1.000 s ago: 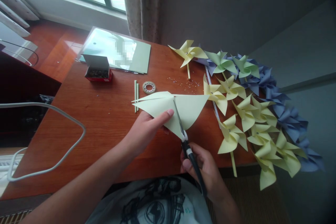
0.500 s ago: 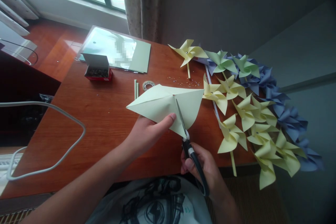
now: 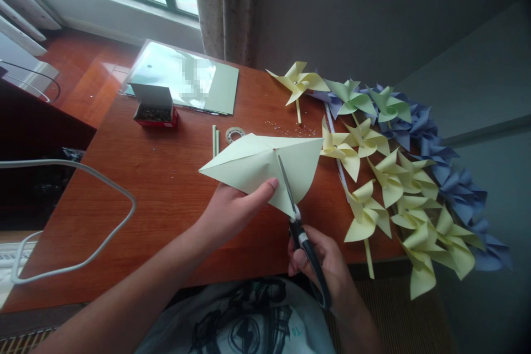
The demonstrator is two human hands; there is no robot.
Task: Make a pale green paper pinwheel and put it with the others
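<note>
A pale green sheet of paper [image 3: 244, 163], creased and bent, is pinched in my left hand [image 3: 243, 202], thumb on top and fingers hidden beneath. My right hand [image 3: 317, 260] grips a pair of scissors [image 3: 309, 254] with black handles. The scissor blades lie along a line from the paper's near corner towards its middle, close to my left thumb. Behind the paper are two thin pale green paper sticks [image 3: 215, 141] and a roll of tape [image 3: 235, 134].
On the wooden table [image 3: 136, 199], several yellow pinwheels [image 3: 367, 210], green pinwheels [image 3: 350, 98] and blue pinwheels [image 3: 460, 188] crowd the right side. Small beads [image 3: 296, 130] lie scattered. An open red box [image 3: 155, 116] and green sheets [image 3: 224, 91] sit at the back left; a white cable [image 3: 128, 199] loops left.
Almost nothing differs. The paper's right corner has shifted slightly up and right, and my right hand with the scissors has moved a touch to the right.
</note>
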